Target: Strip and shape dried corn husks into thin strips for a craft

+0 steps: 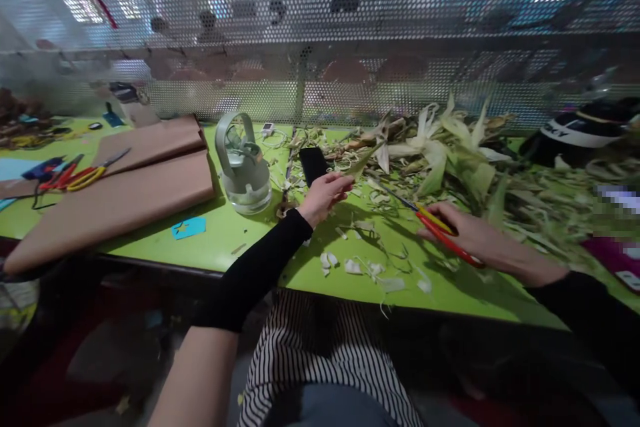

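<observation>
Between the fingers of my left hand (327, 195) is a pointed piece of green corn husk (366, 161). My right hand (465, 237) is wrapped round the red and yellow handles of a pair of scissors (433, 223), whose blades point up and left toward the husk piece. Beyond my hands lies a loose pile of pale and green corn husks (435, 150). Small husk scraps (353, 267) are scattered on the green table (320, 280) below them. A black phone (313, 163) lies just behind my left hand.
Left of my arm stands a clear water bottle (245, 173) with a grey-green lid. Folded brown paper (140, 193), a second pair of scissors (97, 170) and a blue tag (189, 227) lie further left. A black cap (575, 130) sits at right. A perforated metal screen (240, 47) rises behind.
</observation>
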Available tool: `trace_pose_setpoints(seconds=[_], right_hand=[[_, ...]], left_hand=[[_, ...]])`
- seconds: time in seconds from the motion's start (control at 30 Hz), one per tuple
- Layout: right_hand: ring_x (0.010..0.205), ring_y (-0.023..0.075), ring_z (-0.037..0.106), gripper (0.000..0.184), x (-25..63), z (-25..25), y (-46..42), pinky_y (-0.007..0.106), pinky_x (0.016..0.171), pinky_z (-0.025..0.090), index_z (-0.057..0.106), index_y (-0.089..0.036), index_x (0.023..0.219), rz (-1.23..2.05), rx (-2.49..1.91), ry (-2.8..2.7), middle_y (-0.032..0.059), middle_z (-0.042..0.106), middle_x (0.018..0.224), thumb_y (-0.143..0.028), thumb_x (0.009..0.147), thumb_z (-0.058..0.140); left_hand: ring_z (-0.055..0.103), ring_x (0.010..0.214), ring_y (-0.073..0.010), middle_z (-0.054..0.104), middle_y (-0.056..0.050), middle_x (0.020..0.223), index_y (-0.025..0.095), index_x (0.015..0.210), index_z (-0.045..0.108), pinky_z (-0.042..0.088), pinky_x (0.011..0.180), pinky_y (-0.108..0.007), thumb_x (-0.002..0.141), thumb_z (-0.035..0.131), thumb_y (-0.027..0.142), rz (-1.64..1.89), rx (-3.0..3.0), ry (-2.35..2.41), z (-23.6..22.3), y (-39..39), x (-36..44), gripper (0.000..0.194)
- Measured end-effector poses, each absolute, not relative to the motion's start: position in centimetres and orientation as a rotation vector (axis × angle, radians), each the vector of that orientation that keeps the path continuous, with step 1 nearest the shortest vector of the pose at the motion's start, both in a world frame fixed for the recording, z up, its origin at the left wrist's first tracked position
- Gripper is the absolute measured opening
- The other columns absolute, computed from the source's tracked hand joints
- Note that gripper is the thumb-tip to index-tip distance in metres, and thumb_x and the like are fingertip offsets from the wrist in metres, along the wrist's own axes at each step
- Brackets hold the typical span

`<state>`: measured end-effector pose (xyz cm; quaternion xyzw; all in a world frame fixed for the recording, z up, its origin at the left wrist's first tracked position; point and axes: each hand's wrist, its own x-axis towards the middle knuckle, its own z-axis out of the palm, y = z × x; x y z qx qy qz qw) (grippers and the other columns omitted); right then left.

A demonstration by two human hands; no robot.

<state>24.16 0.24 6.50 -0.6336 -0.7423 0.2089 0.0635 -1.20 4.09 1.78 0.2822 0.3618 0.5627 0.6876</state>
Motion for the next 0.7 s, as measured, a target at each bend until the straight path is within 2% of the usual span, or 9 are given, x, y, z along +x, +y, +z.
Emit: trace_pose_setpoints(seconds=[0.17,0.3,0.7], right_hand=[[0.075,0.0301,0.063,0.075,22.8,7.0,0.1,0.040,0.068,0.048,0.052,-0.022,0.101,0.648,-1.844,-2.299,0.0126,0.068,0.089,-0.088,0.066,0.057],[0.070,0.0276,0.062,0.068,22.9,6.5,0.6,0.038,0.065,0.047,0.052,-0.023,0.102,0.645,-1.820,-2.324,0.0097,0.069,0.086,-0.083,0.070,0.059],[0.077,0.0291,0.064,0.058,22.5,6.2,0.5,0.039,0.071,0.048,0.055,-0.023,0.091,0.646,-1.732,-2.383,0.0103,0.069,0.087,-0.079,0.077,0.056]], left_hand=[[0.059,0.062,-0.0051,0.061,0.007,0.067,0.017,0.094,0.055,0.043,0.067,-0.020,0.078,0.073,0.009,1.309,0.695,0.768,2.0,3.7,-1.0,0.025],[0.059,0.062,-0.0063,0.058,0.010,0.064,0.018,0.103,0.049,0.044,0.070,-0.022,0.077,0.075,0.010,1.341,0.782,0.744,1.8,3.6,-0.8,0.038],[0.059,0.054,-0.0065,0.055,0.014,0.060,0.022,0.098,0.036,0.050,0.070,-0.023,0.076,0.071,0.001,1.350,0.878,0.822,1.9,3.5,-0.1,0.047]])
